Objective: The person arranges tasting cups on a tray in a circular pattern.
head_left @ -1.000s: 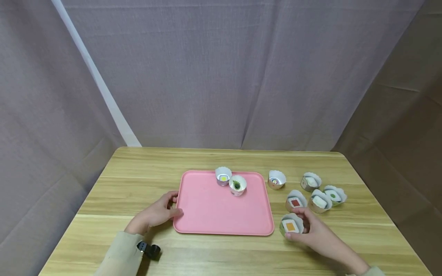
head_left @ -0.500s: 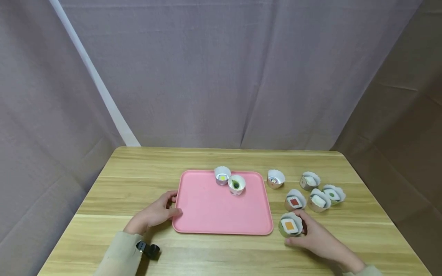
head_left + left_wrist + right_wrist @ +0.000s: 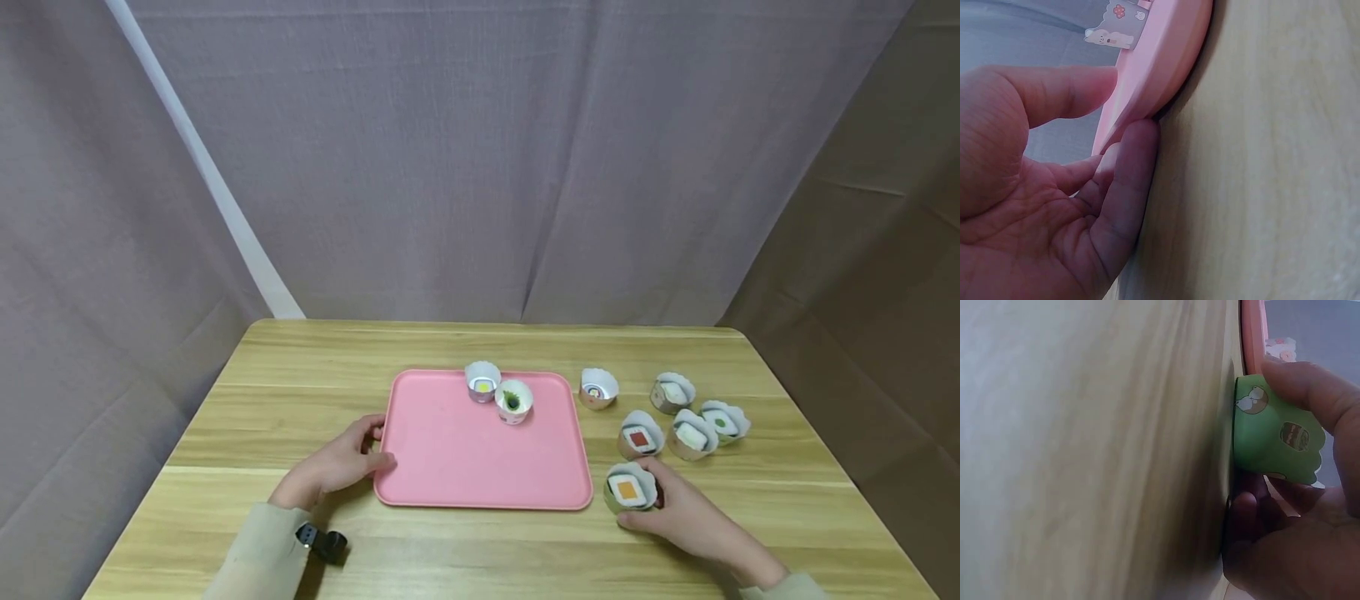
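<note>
My left hand grips the left rim of a pink tray, its thumb over the edge and its fingers low against the side in the left wrist view. Two paper baking cups stand on the tray toward the back: one with a yellow-marked piece, the other with a green leafy bit. Just right of the tray's near corner, my right hand holds a green paper baking cup between thumb and fingers. Inside that cup lies a white piece with an orange square.
Right of the tray stand several more paper cups, including one with a red-marked piece directly behind the held one and another near the tray's right edge. A wooden table carries everything, with a grey curtain behind it.
My right hand's fingers have moved from the green cup's top edge to around its side. The left hand and tray stay put; the head view has shifted slightly.
</note>
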`<state>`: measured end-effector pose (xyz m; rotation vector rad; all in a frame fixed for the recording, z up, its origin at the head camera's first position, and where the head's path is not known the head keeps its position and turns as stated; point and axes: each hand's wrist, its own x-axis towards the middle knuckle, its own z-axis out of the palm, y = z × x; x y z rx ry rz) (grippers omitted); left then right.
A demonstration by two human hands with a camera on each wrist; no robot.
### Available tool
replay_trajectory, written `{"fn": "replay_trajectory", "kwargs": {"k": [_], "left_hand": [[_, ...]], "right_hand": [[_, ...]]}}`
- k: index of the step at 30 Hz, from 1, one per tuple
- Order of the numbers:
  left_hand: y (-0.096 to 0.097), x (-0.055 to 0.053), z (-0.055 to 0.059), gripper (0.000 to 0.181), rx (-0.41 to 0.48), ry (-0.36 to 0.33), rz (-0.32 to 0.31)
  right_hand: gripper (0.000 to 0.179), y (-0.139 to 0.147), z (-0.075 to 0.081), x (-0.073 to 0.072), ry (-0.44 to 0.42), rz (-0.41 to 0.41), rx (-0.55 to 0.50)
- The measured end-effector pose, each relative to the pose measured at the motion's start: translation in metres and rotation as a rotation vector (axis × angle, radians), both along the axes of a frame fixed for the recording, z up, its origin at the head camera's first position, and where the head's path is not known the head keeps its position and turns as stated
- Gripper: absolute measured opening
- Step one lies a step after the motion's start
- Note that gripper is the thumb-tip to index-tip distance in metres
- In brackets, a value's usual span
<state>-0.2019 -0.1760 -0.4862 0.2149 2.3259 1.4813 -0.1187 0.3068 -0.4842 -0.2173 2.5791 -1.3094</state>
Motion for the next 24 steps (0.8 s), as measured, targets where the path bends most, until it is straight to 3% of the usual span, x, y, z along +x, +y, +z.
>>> {"fn": "replay_trajectory", "kwargs": {"k": [6,14,24], "left_hand": [[0.000,-0.001,-0.001,0.067,0.022,-0.012,0.005],[0.000,0.000,-0.001,0.067,0.000,-0.015,0.011],[0.000,0.000,-0.001,0.068,-0.004,-0.007,0.013]], "right_hand": [[0.059,-0.005,0.003,0.001,0.005,-0.044,0.045],[0.052,-0.006,0.002,0.003,0.049,-0.041,0.060],[0.060,-0.032,0.016,-0.003,0.067,-0.073,0.056]]}}
